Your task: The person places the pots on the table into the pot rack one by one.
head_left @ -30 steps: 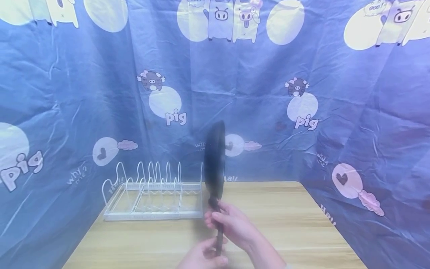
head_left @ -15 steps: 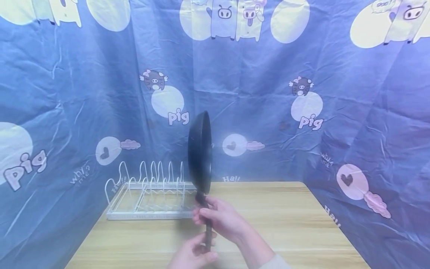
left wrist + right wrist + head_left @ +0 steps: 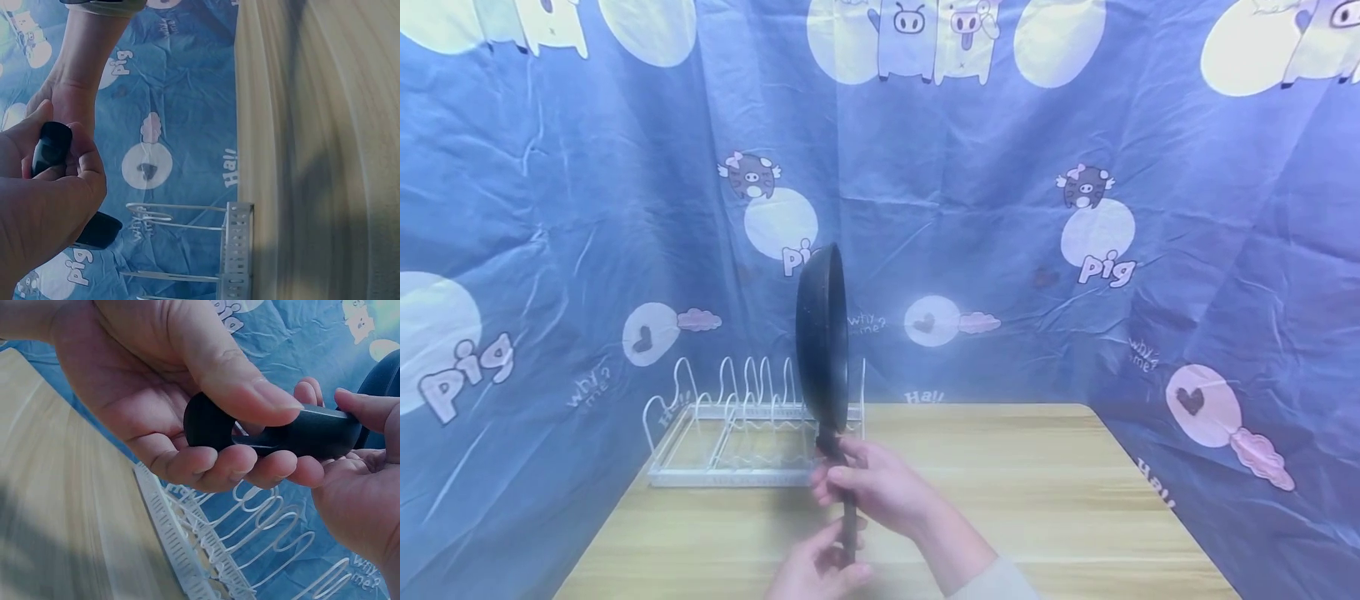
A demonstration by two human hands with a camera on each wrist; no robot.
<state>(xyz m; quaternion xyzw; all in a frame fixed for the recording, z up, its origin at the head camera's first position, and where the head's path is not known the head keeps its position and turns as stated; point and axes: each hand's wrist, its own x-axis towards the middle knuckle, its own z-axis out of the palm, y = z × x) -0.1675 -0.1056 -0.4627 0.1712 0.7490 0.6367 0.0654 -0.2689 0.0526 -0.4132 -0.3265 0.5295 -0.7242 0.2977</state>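
A black frying pan (image 3: 822, 333) is held upright over the table in the head view, its body edge-on and its handle (image 3: 848, 525) pointing down. My right hand (image 3: 880, 490) grips the upper handle, just below the pan body. Lower down, my left hand (image 3: 808, 560) holds the handle's end between thumb and fingers. In the right wrist view the left hand (image 3: 150, 394) curls round the handle end with its hanging hole, and the right hand (image 3: 362, 487) pinches it nearer the pan. The left wrist view shows the handle end (image 3: 53, 147) between the left hand's fingers.
A white wire rack (image 3: 730, 477) with several upright loops stands on the left of the wood-grain table (image 3: 1000, 500), behind the pan. The pan overlaps its right part in the head view. A blue cloth (image 3: 985, 233) with pig prints hangs around the back and sides.
Both hands have carried the pan to the left, from beside the rack's right end to in front of its right part. The grip on the handle looks the same.
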